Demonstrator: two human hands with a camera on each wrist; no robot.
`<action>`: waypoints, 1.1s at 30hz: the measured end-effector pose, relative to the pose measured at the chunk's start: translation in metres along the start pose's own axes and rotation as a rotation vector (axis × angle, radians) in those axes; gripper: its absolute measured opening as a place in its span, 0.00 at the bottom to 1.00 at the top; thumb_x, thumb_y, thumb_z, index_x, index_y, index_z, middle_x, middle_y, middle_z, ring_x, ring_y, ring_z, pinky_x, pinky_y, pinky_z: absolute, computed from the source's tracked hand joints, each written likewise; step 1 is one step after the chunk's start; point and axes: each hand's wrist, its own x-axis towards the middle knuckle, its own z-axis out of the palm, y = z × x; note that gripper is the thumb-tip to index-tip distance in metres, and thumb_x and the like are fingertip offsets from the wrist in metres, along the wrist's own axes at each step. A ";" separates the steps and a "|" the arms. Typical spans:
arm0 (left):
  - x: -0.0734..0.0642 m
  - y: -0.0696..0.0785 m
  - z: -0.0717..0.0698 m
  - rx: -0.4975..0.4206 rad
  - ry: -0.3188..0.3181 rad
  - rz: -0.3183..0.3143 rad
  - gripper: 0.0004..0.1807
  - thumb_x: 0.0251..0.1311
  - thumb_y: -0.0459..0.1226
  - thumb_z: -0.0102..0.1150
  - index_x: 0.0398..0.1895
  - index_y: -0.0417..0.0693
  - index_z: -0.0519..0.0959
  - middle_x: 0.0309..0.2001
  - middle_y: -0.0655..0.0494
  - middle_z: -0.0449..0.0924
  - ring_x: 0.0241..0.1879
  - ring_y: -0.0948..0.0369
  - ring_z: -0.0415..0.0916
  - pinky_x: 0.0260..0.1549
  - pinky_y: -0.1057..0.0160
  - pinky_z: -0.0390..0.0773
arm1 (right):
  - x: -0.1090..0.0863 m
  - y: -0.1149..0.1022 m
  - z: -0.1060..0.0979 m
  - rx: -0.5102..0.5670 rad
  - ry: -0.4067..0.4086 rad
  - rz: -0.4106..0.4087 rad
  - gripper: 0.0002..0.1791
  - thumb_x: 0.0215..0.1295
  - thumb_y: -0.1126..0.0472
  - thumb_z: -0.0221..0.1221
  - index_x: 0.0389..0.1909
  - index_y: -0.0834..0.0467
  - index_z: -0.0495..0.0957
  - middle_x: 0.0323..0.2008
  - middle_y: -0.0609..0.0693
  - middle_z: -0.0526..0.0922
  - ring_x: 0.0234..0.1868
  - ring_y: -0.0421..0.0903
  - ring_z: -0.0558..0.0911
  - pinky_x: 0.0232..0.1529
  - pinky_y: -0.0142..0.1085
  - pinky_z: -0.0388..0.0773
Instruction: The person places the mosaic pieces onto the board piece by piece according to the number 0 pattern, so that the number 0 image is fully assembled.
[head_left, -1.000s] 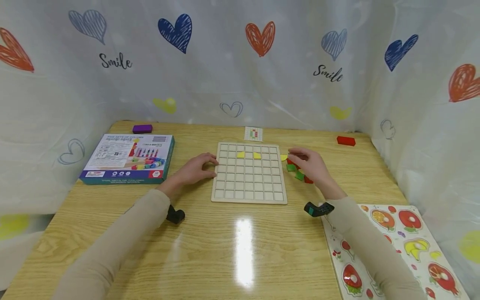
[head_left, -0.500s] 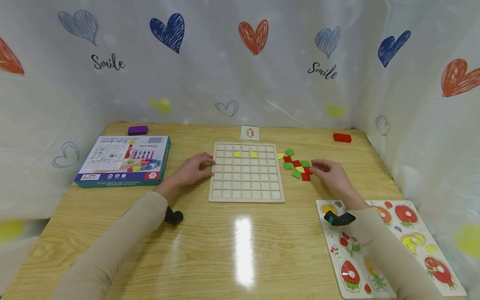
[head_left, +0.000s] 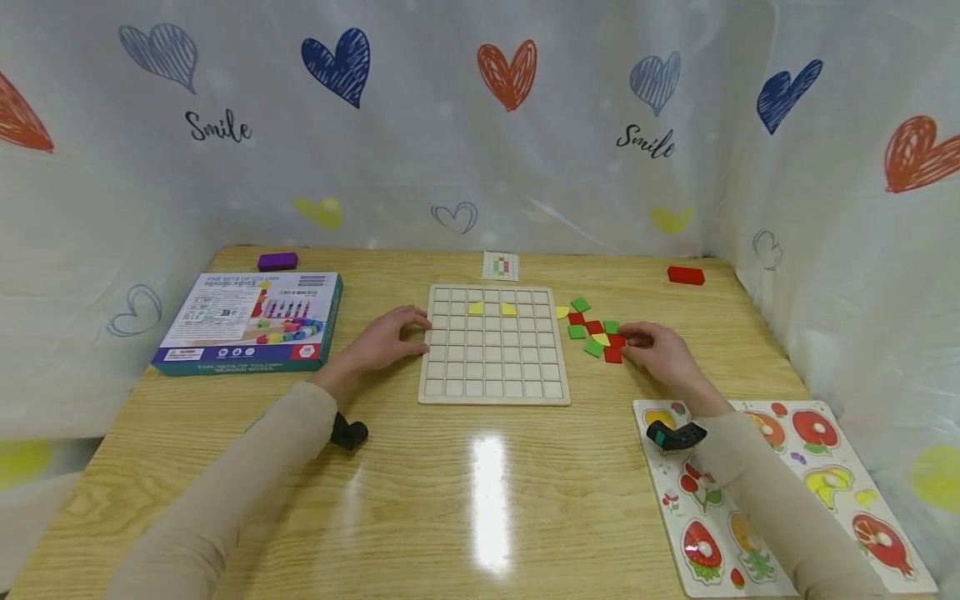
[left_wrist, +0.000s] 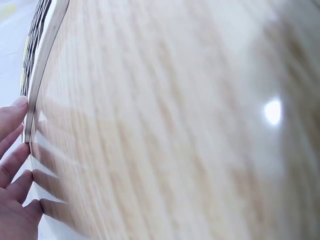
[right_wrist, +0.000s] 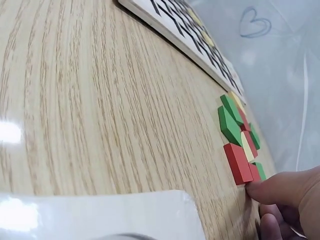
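A pale wooden grid board (head_left: 493, 358) lies mid-table, with two yellow quarter-round tiles (head_left: 476, 308) in its upper cells. My left hand (head_left: 386, 339) rests against the board's left edge, fingers spread along it; the left wrist view shows the fingertips (left_wrist: 20, 103) touching the rim. To the board's right lie several loose tiles: green squares (head_left: 581, 305), red squares (head_left: 613, 355) and yellow rounded pieces (head_left: 562, 312). My right hand (head_left: 662, 354) is at this group's right side. In the right wrist view its thumb (right_wrist: 280, 190) touches a red tile (right_wrist: 237, 164); the other fingers lie partly hidden below it.
Behind the board lies a small pattern card (head_left: 500, 266). A boxed bead set (head_left: 251, 321) sits at left, near a purple block (head_left: 277, 262). At back right is a red block (head_left: 686, 275). A fruit puzzle board (head_left: 701, 500) lies under the right forearm.
My right hand has moved off the tiles to their right side, uncovering the group. My left hand stays at the board's edge. The head view has shifted slightly.
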 end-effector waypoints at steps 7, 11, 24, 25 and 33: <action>0.002 -0.002 0.001 -0.005 0.005 0.012 0.20 0.63 0.39 0.64 0.57 0.42 0.77 0.68 0.45 0.65 0.72 0.47 0.54 0.71 0.47 0.53 | 0.001 0.000 0.000 -0.035 0.002 0.014 0.20 0.69 0.62 0.59 0.60 0.63 0.74 0.51 0.60 0.79 0.49 0.53 0.76 0.49 0.39 0.74; 0.001 -0.002 0.000 -0.007 0.008 0.022 0.20 0.63 0.39 0.64 0.56 0.42 0.77 0.68 0.45 0.66 0.71 0.47 0.55 0.70 0.47 0.53 | 0.002 0.001 -0.001 -0.046 0.012 0.010 0.20 0.69 0.62 0.59 0.59 0.64 0.75 0.50 0.60 0.78 0.47 0.53 0.76 0.48 0.39 0.74; 0.000 -0.001 0.000 -0.007 0.007 0.015 0.20 0.62 0.39 0.64 0.56 0.42 0.77 0.67 0.44 0.66 0.71 0.47 0.55 0.71 0.47 0.53 | 0.001 0.003 -0.001 -0.031 0.007 0.017 0.20 0.69 0.61 0.58 0.59 0.64 0.74 0.51 0.61 0.77 0.48 0.54 0.74 0.49 0.40 0.73; 0.000 -0.001 0.000 -0.004 0.006 0.016 0.20 0.62 0.39 0.64 0.56 0.42 0.77 0.67 0.44 0.66 0.71 0.47 0.55 0.71 0.47 0.53 | 0.000 0.003 -0.001 -0.030 0.008 0.015 0.20 0.69 0.62 0.58 0.60 0.64 0.73 0.51 0.62 0.77 0.48 0.54 0.74 0.49 0.40 0.73; 0.000 -0.001 0.000 -0.001 0.003 0.010 0.20 0.63 0.39 0.64 0.56 0.42 0.77 0.68 0.44 0.65 0.72 0.47 0.54 0.71 0.47 0.52 | 0.003 0.004 0.000 -0.050 0.024 -0.005 0.22 0.68 0.60 0.60 0.60 0.64 0.74 0.51 0.61 0.77 0.48 0.54 0.75 0.49 0.40 0.73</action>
